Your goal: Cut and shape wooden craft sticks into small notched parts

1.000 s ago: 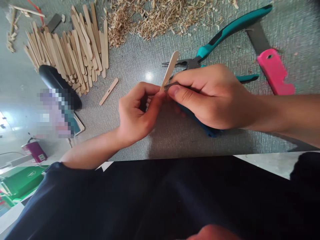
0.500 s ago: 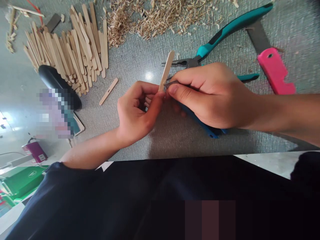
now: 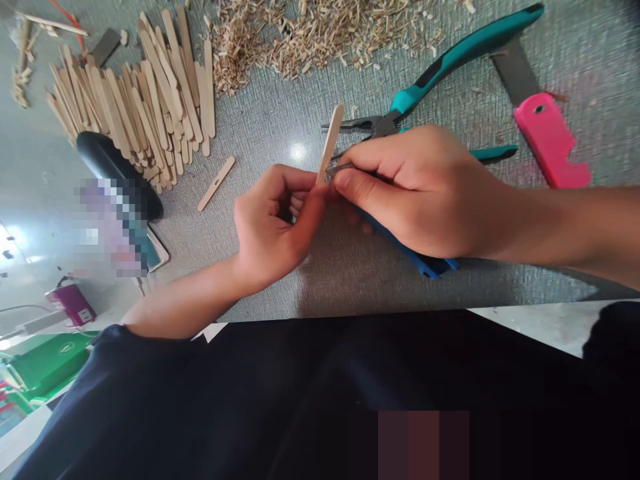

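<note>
My left hand (image 3: 280, 223) pinches the lower end of a flat wooden craft stick (image 3: 331, 140), which points up and slightly right. My right hand (image 3: 417, 190) is closed around a blue-handled craft knife (image 3: 393, 237). Its short metal blade (image 3: 340, 169) meets the right edge of the stick just above my left fingertips. Most of the knife handle is hidden under my right hand. Just beyond the right hand lie needle-nose pliers (image 3: 400, 107) with teal and black handles, partly covered by that hand.
A heap of craft sticks (image 3: 150, 100) lies at upper left, beside a black object (image 3: 120, 173). One stick with a small hole (image 3: 217, 183) lies apart. Wood shavings (image 3: 310, 37) cover the far side. A pink-handled knife (image 3: 553, 140) is at right.
The stick tilts a little more upright and its tip has shifted slightly left. The blade stays at the stick's edge, and the knife's rear end shows a bit more.
</note>
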Available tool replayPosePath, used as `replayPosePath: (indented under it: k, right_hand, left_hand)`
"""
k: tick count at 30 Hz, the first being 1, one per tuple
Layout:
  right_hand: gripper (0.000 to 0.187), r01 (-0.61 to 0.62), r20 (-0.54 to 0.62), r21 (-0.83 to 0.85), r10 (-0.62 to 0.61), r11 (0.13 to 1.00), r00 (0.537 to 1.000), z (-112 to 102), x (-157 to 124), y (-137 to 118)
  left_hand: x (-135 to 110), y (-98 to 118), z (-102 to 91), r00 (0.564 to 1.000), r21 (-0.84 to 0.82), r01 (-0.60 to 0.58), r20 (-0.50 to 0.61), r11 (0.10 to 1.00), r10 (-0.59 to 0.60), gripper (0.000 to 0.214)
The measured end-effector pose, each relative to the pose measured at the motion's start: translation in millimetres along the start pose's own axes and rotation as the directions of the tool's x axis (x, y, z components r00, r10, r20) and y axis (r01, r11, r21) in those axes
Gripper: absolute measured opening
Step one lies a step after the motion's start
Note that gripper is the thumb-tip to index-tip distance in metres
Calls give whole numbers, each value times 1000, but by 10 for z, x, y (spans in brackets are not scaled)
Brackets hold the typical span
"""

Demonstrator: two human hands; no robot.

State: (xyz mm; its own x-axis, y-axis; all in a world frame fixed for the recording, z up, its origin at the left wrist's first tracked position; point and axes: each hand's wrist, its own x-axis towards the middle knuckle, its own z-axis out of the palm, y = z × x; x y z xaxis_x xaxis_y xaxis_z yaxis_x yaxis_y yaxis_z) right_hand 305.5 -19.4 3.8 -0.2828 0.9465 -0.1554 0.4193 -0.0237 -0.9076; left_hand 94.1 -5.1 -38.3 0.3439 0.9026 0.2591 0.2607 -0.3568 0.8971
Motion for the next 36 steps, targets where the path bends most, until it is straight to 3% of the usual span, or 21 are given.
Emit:
replayPosePath:
  k: [5, 11, 21, 24, 27, 30, 36]
  right_hand:
    - [51, -9, 24, 4, 9, 1000, 1000, -2, -6, -19]
    - [53, -13, 15, -32, 13, 999, 1000, 18, -30, -25]
    - [52, -34, 1, -42, 34, 999, 999, 41, -36, -9]
    - [50, -72, 16, -51, 73, 996, 997, 38, -10, -17]
    - [53, -71, 20, -22, 72, 997, 997, 26, 16, -37]
    - [55, -51, 8, 11, 51, 999, 999, 11, 30, -58]
    - [57, -114, 81, 137, 104, 984, 991, -7, 20, -78]
  left_hand:
    - [3, 3, 2, 997, 80, -66, -44, 995, 70, 47]
    - [-18, 27, -51, 992, 108, -125, 12, 986, 124, 21]
    - [-18, -3, -57, 969, 184, -246, 54, 951, 240, 17]
    - [-17, -9, -57, 977, 202, -213, 61, 956, 205, 27]
    - [-31, -16, -48, 993, 163, -103, 68, 981, 93, 34]
    - [-52, -21, -27, 999, 35, 21, 46, 999, -23, 35]
    - [-9, 47, -1, 991, -152, 132, 27, 980, -129, 41]
